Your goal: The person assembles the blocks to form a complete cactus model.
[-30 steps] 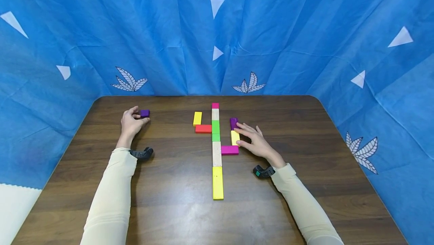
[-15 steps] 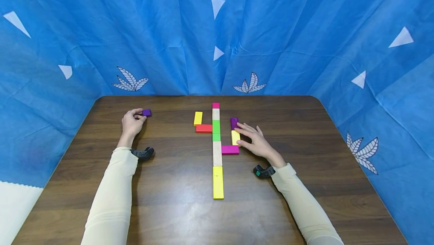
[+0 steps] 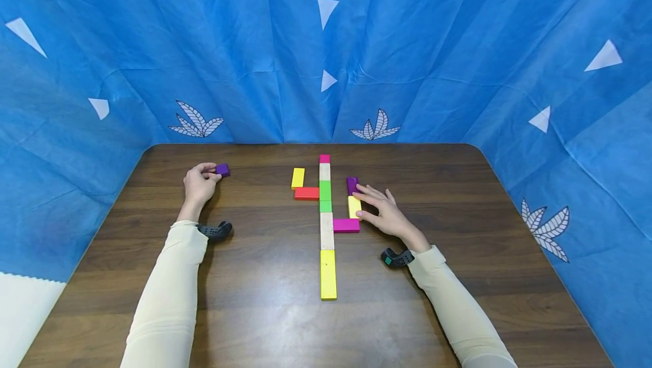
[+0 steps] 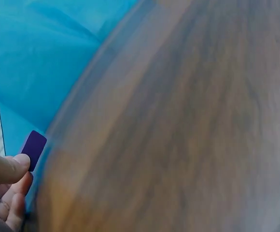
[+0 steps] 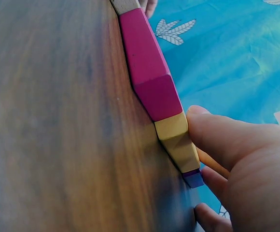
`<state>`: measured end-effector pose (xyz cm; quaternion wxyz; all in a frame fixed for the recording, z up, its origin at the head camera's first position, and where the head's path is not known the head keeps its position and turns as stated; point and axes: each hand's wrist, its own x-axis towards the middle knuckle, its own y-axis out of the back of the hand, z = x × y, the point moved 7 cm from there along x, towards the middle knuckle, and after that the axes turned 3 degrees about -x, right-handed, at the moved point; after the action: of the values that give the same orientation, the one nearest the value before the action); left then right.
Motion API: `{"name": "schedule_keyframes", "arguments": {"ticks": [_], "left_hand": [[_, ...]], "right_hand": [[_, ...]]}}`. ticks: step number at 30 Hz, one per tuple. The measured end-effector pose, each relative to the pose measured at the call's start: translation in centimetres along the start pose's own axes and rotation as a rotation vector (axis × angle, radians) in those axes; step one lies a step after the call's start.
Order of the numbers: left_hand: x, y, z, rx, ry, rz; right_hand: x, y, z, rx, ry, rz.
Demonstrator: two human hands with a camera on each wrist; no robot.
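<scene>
My left hand (image 3: pixel 198 185) pinches a small purple block (image 3: pixel 223 170) between thumb and fingers at the far left of the table. The left wrist view shows the thumb against this purple block (image 4: pixel 35 150). On the right, my right hand (image 3: pixel 383 212) rests with its fingers loosely extended beside a short branch of blocks. Its thumb is at the pale yellow block (image 3: pixel 353 206) and a fingertip at the dark purple block (image 3: pixel 352 184). The magenta block (image 3: pixel 346 225) joins this branch to the central row. In the right wrist view the thumb (image 5: pixel 212 128) lies along the yellow block (image 5: pixel 178 145).
A straight row runs up the middle: a long yellow block (image 3: pixel 328 274), wooden blocks (image 3: pixel 327 231), green blocks (image 3: pixel 325 191) and a pink block (image 3: pixel 324 158). A red block (image 3: pixel 307 193) and a yellow block (image 3: pixel 297 178) branch left. Blue cloth (image 3: pixel 285 62) hangs behind the table (image 3: pixel 265 322).
My left hand has taken a closer pinch on the purple block, which has shifted slightly to the right. The right hand and the laid-out blocks have stayed in place.
</scene>
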<state>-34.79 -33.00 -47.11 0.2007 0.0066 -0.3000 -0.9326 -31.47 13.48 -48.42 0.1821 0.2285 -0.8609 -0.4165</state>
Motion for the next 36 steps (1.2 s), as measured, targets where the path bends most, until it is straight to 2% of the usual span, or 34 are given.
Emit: {"name": "schedule_keyframes", "arguments": {"ticks": [3, 7, 14, 21, 29, 36], "left_hand": [[0.3, -0.6, 1.0, -0.032, -0.004, -0.006], [0.6, -2.1, 3.1, -0.072, -0.051, -0.023], [1.0, -6.0, 6.9, -0.119, -0.143, -0.087], [0.7, -9.7, 9.7, -0.12, -0.172, -0.158], [0.1, -12.6, 10.7, -0.11, -0.206, -0.212], [-0.4, -13.5, 10.5, -0.105, -0.205, -0.22]], "right_hand": [[0.0, 0.0, 0.0, -0.004, 0.002, 0.002], [0.0, 0.0, 0.0, -0.005, 0.004, 0.003], [0.0, -0.2, 0.0, -0.012, -0.012, -0.009], [-0.1, -0.1, 0.1, -0.006, -0.02, -0.003], [-0.1, -0.1, 0.1, 0.0, -0.015, -0.001], [-0.1, -0.2, 0.1, 0.002, -0.022, -0.004]]}}
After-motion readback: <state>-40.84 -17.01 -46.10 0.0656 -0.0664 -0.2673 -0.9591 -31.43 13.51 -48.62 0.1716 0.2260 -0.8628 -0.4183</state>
